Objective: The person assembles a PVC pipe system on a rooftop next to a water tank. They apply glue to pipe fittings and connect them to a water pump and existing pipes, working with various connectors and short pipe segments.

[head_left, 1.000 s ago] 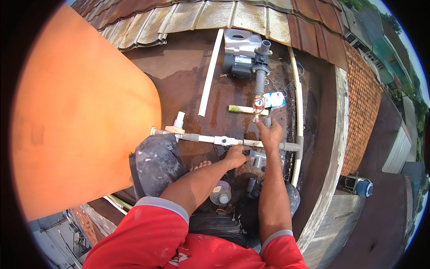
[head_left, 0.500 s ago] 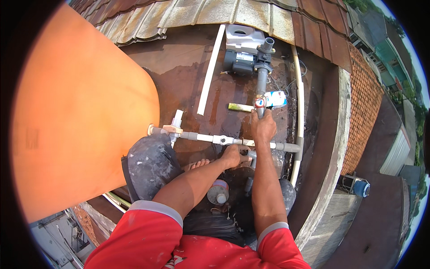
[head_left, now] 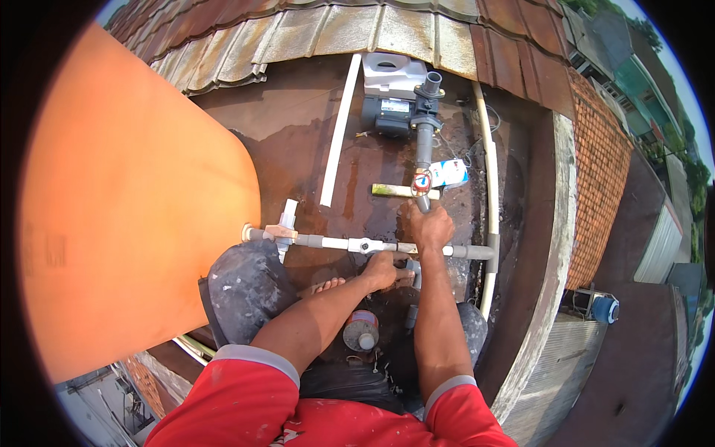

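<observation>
My right hand [head_left: 432, 226] is closed round a short grey pipe [head_left: 424, 203], just below a valve [head_left: 421, 181] with a red-and-white label. From there a thicker grey pipe [head_left: 424, 145] runs up to a dark water pump [head_left: 391, 113]. Lower down, my left hand [head_left: 382, 271] has its thumb and fingers at a grey pipe fitting [head_left: 414, 274], seemingly gripping it; my right forearm hides part of that fitting. Crossing between my hands is a white-and-grey pipe run [head_left: 337, 243] with a small white valve [head_left: 365, 246]. Below my left forearm stands a can with a pale cap [head_left: 361, 330].
A big orange tank [head_left: 141, 201] fills the left side. A loose white pipe [head_left: 341, 130] and a short mossy pipe piece [head_left: 395, 191] lie on the wet brown surface. A cream pipe [head_left: 491, 171] runs along the right, beside a weathered ledge [head_left: 562, 194]. Roof tiles [head_left: 357, 30] overhang the far edge.
The view has shifted slightly, so the scene sits lower and further left. My right hand is a little further from the labelled valve, towards me. The left hand stays by the grey fitting.
</observation>
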`<act>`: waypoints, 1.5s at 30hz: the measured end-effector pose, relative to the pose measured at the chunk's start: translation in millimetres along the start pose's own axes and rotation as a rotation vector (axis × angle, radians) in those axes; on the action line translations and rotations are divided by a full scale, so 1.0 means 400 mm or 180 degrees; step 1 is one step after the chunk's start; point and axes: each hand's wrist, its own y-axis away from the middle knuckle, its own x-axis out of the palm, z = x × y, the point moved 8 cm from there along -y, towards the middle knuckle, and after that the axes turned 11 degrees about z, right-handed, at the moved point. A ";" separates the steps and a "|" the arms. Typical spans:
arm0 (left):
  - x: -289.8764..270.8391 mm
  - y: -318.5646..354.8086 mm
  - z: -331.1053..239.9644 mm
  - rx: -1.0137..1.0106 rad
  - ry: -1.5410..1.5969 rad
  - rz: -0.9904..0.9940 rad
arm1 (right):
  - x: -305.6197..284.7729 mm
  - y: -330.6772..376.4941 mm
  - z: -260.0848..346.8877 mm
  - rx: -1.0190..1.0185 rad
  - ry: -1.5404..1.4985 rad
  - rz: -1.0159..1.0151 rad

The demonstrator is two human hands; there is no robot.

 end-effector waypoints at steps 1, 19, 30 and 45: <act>-0.003 0.000 -0.001 -0.0003 -0.0005 -0.0013 | 0.005 -0.001 0.000 -0.0042 -0.0061 -0.0071; -0.007 0.023 -0.021 -0.0115 0.0159 0.0001 | 0.066 -0.021 -0.043 -0.0191 -0.0479 -0.0401; -0.006 0.035 -0.036 0.0010 -0.0174 -0.0038 | 0.056 -0.030 -0.045 -0.0223 -0.0490 -0.0477; 0.018 -0.016 0.021 0.0162 -0.0020 -0.0005 | -0.125 -0.021 -0.264 0.0671 -0.2701 0.1046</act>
